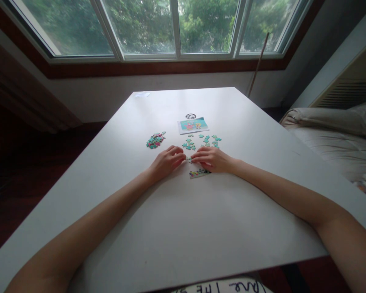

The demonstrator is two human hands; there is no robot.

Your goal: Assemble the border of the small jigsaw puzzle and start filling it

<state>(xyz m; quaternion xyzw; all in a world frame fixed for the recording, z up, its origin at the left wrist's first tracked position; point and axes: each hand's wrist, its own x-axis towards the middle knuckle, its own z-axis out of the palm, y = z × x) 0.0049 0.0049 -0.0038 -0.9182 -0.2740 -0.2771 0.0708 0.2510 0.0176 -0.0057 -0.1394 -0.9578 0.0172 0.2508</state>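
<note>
Small jigsaw puzzle pieces [188, 160] lie between my two hands at the middle of the white table. My left hand [171, 158] rests on the tabletop, its fingers curled together and the tips at the left side of these pieces. From the other side my right hand [212, 158] reaches in, fingers pressed together, its tips on the pieces. My hands partly hide what they pinch. Just below the right hand lies a flat strip with a colourful print [198, 174], partly covered by that hand. Loose teal pieces [189, 145] and more pieces [215, 141] are spread beyond my fingers.
Left of my hands is a heaped pile of teal and pink puzzle pieces [155, 140]. A picture sheet [193, 125] lies farther back, with a round dark-patterned item [190, 116] behind it. The white table [171, 228] extends toward a window; a padded seat [323, 138] stands at right.
</note>
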